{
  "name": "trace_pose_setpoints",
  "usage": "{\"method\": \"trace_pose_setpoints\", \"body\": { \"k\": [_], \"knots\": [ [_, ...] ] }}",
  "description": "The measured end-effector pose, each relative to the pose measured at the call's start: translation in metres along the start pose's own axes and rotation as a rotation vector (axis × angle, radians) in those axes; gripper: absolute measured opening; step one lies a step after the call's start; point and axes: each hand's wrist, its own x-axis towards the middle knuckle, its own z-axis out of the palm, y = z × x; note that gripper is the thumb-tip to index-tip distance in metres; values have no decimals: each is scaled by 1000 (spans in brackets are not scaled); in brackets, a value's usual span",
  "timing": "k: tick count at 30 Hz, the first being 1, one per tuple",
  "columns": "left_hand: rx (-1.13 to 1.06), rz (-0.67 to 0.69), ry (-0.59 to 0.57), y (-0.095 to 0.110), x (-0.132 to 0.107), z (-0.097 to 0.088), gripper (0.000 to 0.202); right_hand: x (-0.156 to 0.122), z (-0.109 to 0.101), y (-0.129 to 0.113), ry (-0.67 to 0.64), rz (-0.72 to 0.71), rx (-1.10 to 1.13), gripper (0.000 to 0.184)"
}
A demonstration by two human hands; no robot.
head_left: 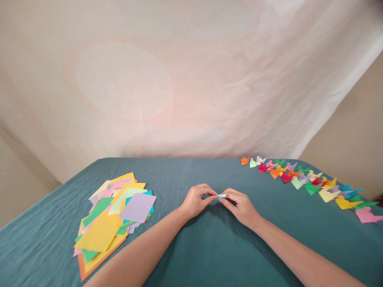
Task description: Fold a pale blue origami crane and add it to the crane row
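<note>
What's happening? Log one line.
left hand: pinching light-blue paper | right hand: pinching same paper | left side: loose coloured sheets | right side: folded paper birds

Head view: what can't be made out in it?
Blue paper: head view; folds too small, partly covered by the left hand and right hand.
Pile: head view; sheet count, upper sheets hiding lower ones.
Birds: head view; exact number, front ones overlapping others.
Dark thing: head view; identity, blurred and cut off by the right edge.
</note>
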Motion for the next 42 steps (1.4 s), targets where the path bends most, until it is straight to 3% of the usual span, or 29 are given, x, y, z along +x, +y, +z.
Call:
{"method": "trace_pose_setpoints", "body": {
  "k": [8, 17, 22, 28, 42],
  "knots": [
    [121, 17, -10, 0, -2, -1, 15, -3, -3, 8, 8, -116, -335, 18],
    [341, 32, -68, 1, -3, -1, 25, -2, -4, -2, -13, -262, -670, 20],
    [529, 62, -128, -1, -3, -3, 13, -1, 3, -4, -59, -306, -715, 20],
    [653, 88, -168, -2, -2, -5, 13, -2, 8, -2, -107, -318, -727, 23],
    [551, 53, -201, -5, -4, -7, 22, -1, 3, -4, -297, -289, -732, 22]
  ]
}}
